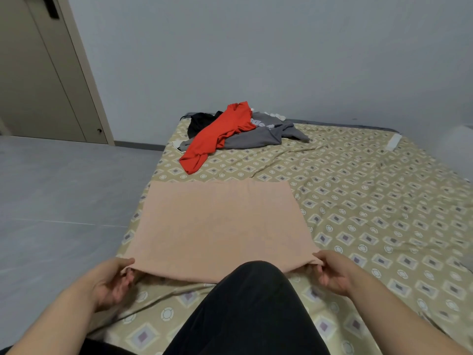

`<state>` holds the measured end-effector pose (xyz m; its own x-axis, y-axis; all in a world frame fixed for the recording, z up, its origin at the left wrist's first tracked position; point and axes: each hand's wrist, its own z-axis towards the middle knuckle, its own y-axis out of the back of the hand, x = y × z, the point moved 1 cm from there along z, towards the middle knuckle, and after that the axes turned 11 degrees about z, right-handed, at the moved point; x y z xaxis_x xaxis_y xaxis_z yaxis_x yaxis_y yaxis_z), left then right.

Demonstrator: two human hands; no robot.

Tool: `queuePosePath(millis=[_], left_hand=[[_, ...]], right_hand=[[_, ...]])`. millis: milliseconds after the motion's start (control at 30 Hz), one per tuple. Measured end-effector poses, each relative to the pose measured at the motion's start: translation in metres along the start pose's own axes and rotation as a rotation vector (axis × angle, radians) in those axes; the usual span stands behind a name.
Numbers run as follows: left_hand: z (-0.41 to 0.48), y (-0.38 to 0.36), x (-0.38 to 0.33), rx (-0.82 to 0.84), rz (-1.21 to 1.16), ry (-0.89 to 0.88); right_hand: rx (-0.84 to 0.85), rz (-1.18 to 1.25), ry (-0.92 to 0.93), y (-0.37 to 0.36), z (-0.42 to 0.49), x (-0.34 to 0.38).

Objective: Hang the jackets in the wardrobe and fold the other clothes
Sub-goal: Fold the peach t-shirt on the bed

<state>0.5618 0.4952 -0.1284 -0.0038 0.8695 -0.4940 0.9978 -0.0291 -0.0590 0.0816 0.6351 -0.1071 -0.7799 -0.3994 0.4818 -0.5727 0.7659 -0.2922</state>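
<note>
A peach-coloured cloth [217, 224] lies spread flat on the patterned bed [371, 213] in front of me. My left hand [112, 280] pinches its near left corner, and my right hand [332, 272] pinches its near right corner. Both corners are lifted slightly off the sheet. At the far end of the bed lies a heap of clothes: a red garment [220, 134] draped over a grey sweatshirt [263, 134], with a black garment [201, 121] behind them.
My knee in black trousers [250, 311] rests on the bed between my arms. A wardrobe door [38, 73] stands at the far left across a grey floor [64, 201]. A small white object [394, 142] lies at the bed's far right edge.
</note>
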Motion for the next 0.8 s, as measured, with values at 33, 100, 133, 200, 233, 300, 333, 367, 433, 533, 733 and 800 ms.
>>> queuePosePath(millis=[33,100,133,200,233,300,333,367,433,533,733,800], left_hand=[[-0.009,-0.001,-0.006,0.018,-0.03,-0.026],[-0.028,-0.007,-0.021,0.009,-0.12,-0.146],[-0.037,-0.011,-0.028,-0.052,-0.145,-0.269],[-0.058,-0.018,-0.044,-0.277,-0.126,-0.579],[-0.073,-0.02,-0.051,-0.366,-0.114,-0.713],[-0.103,-0.021,-0.068,-0.35,-0.196,-0.889],[-0.113,-0.017,-0.079,-0.302,-0.278,-0.913],[-0.125,-0.015,-0.092,-0.254,-0.348,-0.923],[-0.148,-0.013,-0.115,-0.149,-0.45,-0.981],[-0.188,-0.021,-0.135,0.001,-0.581,-1.099],[-0.2,-0.017,-0.143,-0.026,-0.296,-1.195],[-0.187,-0.017,-0.139,-0.133,-0.209,-1.213]], right_hand=[[0.038,-0.011,0.014,-0.005,-0.01,0.007],[0.084,-0.033,0.083,-0.019,-0.028,0.021],[0.089,-0.052,0.162,-0.025,-0.035,0.029],[0.058,-0.12,0.41,-0.038,-0.052,0.045],[0.045,-0.142,0.548,-0.045,-0.063,0.053],[0.082,-0.118,0.758,-0.058,-0.087,0.069],[0.119,-0.068,0.815,-0.064,-0.099,0.077],[0.162,-0.011,0.843,-0.071,-0.11,0.085],[0.268,0.103,0.883,-0.083,-0.131,0.099],[0.406,0.236,0.941,-0.102,-0.156,0.115],[0.432,0.001,1.043,-0.113,-0.175,0.113],[0.287,-0.161,1.123,-0.107,-0.16,0.11]])
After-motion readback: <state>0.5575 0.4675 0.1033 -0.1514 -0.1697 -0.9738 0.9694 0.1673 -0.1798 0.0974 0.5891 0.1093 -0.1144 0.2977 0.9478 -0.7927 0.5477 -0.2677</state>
